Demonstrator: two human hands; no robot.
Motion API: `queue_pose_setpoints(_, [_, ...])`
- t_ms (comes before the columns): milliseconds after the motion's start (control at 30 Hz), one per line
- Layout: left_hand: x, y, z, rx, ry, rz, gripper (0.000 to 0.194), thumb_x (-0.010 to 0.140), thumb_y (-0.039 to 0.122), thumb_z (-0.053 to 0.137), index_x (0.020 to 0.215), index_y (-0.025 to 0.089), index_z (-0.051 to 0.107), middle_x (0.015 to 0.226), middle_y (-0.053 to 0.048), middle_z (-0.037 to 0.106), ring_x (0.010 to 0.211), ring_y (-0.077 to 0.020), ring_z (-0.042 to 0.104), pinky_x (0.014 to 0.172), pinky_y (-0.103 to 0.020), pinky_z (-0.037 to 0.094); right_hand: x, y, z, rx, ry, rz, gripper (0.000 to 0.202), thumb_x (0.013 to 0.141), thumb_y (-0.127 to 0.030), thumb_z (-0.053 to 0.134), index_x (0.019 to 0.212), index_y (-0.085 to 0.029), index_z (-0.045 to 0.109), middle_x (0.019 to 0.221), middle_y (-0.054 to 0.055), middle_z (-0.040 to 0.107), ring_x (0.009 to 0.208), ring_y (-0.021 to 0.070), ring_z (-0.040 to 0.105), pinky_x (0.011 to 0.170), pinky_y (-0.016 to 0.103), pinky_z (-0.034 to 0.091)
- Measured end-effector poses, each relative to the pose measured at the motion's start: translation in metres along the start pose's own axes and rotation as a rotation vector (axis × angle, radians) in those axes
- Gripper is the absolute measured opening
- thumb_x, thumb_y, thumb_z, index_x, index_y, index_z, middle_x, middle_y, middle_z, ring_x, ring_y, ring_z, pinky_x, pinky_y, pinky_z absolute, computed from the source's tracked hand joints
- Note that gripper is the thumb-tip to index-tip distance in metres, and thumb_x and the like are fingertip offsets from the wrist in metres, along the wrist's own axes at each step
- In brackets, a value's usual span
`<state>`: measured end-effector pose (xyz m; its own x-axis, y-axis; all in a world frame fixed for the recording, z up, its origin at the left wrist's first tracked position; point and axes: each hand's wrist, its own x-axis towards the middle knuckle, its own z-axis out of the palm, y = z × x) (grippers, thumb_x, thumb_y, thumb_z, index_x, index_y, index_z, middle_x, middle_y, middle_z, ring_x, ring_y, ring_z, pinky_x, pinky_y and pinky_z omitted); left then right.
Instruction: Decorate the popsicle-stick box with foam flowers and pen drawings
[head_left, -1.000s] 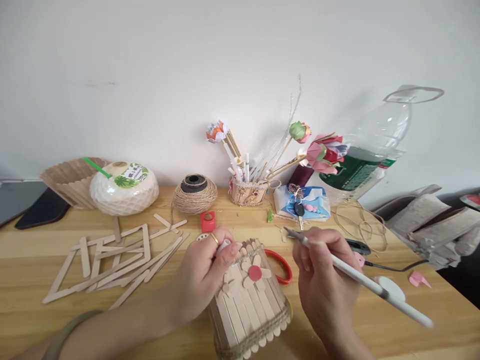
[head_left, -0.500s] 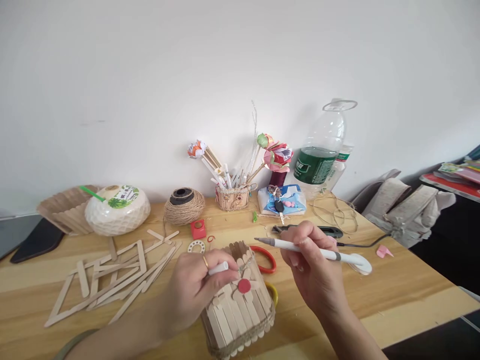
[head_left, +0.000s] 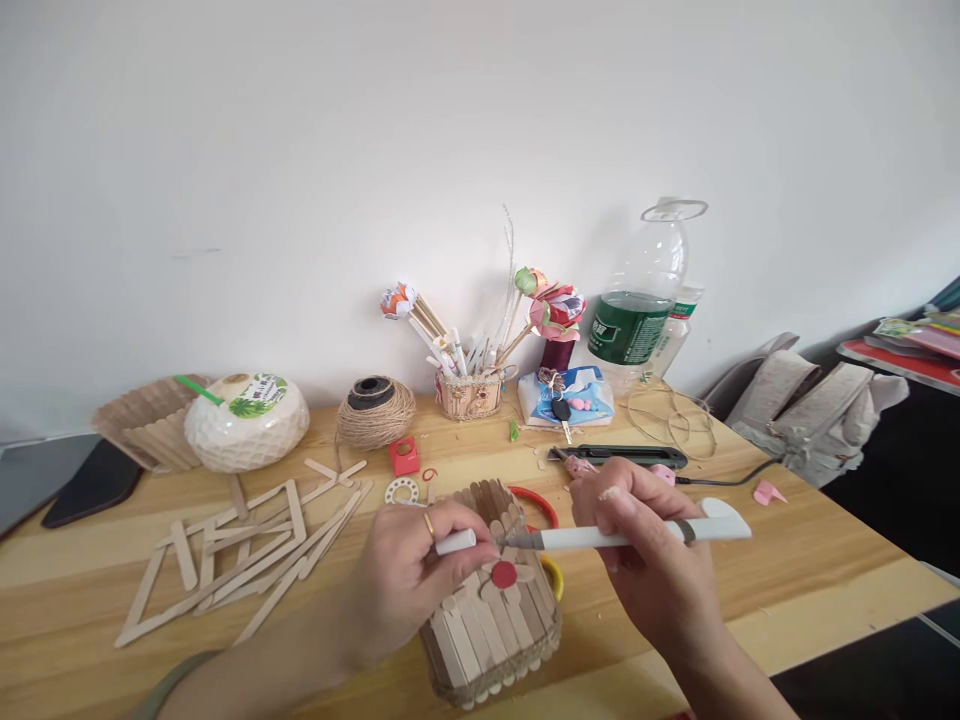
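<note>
Pinched between the thumb and fingers of my left hand [head_left: 397, 565] is a small white pen cap [head_left: 455, 541]. My right hand [head_left: 652, 570] grips a white and grey marker pen [head_left: 577, 538], its grey tip pointing left, close to the left fingertips. Beneath both hands lies a craft-stick box [head_left: 472, 640] with twine around its lower edge. On its face is a stick flower with a red round centre [head_left: 504, 574]. My left hand covers part of the box, and I cannot tell whether it touches it.
Loose craft sticks [head_left: 217, 560] spread over the left side. Red [head_left: 551, 512] and yellow [head_left: 555, 578] rings show behind the box. Farther back are twine [head_left: 379, 425], a pen holder [head_left: 471, 397], a wipes pack [head_left: 536, 405], a utility knife [head_left: 637, 457] and a large bottle [head_left: 630, 325].
My right hand has brought the marker pen down and left, its tip now near the left fingertips. The left hand keeps hold of the cap. The whole view has shifted slightly.
</note>
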<state>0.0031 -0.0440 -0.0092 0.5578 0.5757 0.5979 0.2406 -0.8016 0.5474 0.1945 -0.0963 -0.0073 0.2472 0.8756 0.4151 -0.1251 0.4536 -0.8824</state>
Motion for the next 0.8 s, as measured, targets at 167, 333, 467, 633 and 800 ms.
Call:
queue_pose_setpoints(167, [-0.0003,-0.0011,0.0009,0.008,0.025,0.028,0.032,0.093,0.036,0.053,0.073,0.018,0.069,0.050,0.000,0.067,0.039,-0.0096,0.055,0.043,-0.018,0.043,0.0024,-0.0017,0.0034,-0.055,-0.004,0.000,0.044,0.082,-0.046,0.065,0.051,-0.020,0.048,0.039,-0.007,0.036,0.040,0.0085,0.029,0.042,0.023,0.025])
queue_pose_setpoints(333, [-0.0035,-0.0048,0.0023,-0.033,0.017,0.038,0.029,0.092,0.037,0.056,0.079,0.018,0.073,0.049,0.000,0.066,0.039,-0.0102,0.054,0.043,-0.019,0.044,0.0029,-0.0029,0.0056,-0.102,-0.013,-0.015,0.046,0.082,-0.049,0.064,0.050,-0.020,0.049,0.039,-0.007,0.036,0.040,0.0093,0.029,0.044,0.025,0.027])
queue_pose_setpoints(467, [-0.0027,-0.0041,0.0028,-0.041,0.034,0.059,0.035,0.094,0.041,0.053,0.078,0.017,0.073,0.051,-0.001,0.067,0.039,-0.0107,0.054,0.042,-0.020,0.043,0.0021,-0.0022,0.0051,-0.108,-0.023,-0.016,0.046,0.083,-0.049,0.064,0.050,-0.020,0.050,0.039,-0.006,0.037,0.041,0.0096,0.030,0.044,0.026,0.026])
queue_pose_setpoints(633, [-0.0004,-0.0022,0.0031,-0.083,0.054,0.064,0.041,0.094,0.045,0.051,0.076,0.016,0.073,0.049,-0.001,0.066,0.038,-0.0099,0.052,0.040,-0.020,0.042,0.0021,-0.0016,0.0053,-0.088,-0.019,-0.018,0.045,0.083,-0.047,0.064,0.050,-0.020,0.050,0.040,-0.007,0.037,0.041,0.0089,0.030,0.046,0.025,0.027])
queue_pose_setpoints(800, [-0.0015,-0.0037,0.0032,-0.101,0.058,0.074,0.037,0.093,0.044,0.054,0.079,0.015,0.072,0.053,-0.002,0.068,0.041,-0.0101,0.057,0.043,-0.019,0.045,0.0028,-0.0006,0.0044,-0.084,-0.012,-0.001,0.044,0.084,-0.047,0.064,0.051,-0.020,0.050,0.042,-0.007,0.036,0.043,0.0094,0.030,0.044,0.025,0.024])
